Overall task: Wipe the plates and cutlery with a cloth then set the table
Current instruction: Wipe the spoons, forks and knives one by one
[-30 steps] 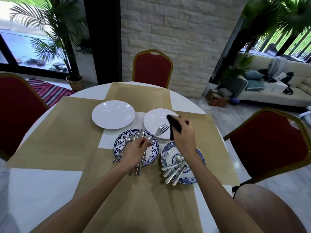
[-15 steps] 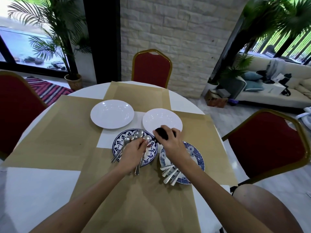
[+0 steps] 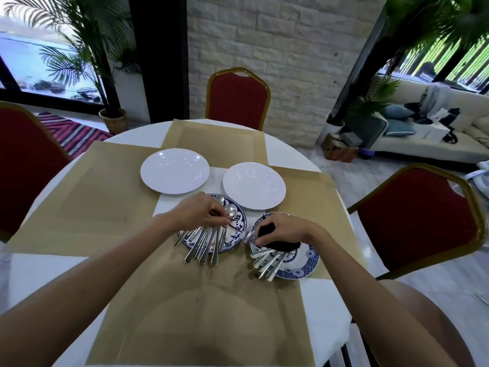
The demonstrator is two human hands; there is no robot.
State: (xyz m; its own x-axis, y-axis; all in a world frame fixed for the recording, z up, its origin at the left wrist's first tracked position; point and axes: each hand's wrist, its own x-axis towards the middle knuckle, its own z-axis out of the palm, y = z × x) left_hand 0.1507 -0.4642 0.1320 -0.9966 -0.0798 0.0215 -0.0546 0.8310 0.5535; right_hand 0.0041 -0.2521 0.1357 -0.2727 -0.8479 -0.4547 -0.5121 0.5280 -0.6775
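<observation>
The left hand [image 3: 203,214] has its grip pinched on one silver piece [image 3: 234,229] above the blue plate [image 3: 239,221] of spoons. At its 3 o'clock, the right hand [image 3: 287,230] has its grip clamped on the black cloth [image 3: 266,230], wrapped round that piece's end, over the second blue plate [image 3: 307,263].

- Bare left forearm [image 3: 111,263], uncovered from wrist to the frame edge at 8 o'clock.
- Bare right forearm [image 3: 370,292], running to 5 o'clock.
- Bare left hand [image 3: 201,213] and right hand [image 3: 285,229].
- At 4 o'clock, a smooth rounded shape [image 3: 428,321], perhaps a knee; clothed or bare, unclear.
</observation>
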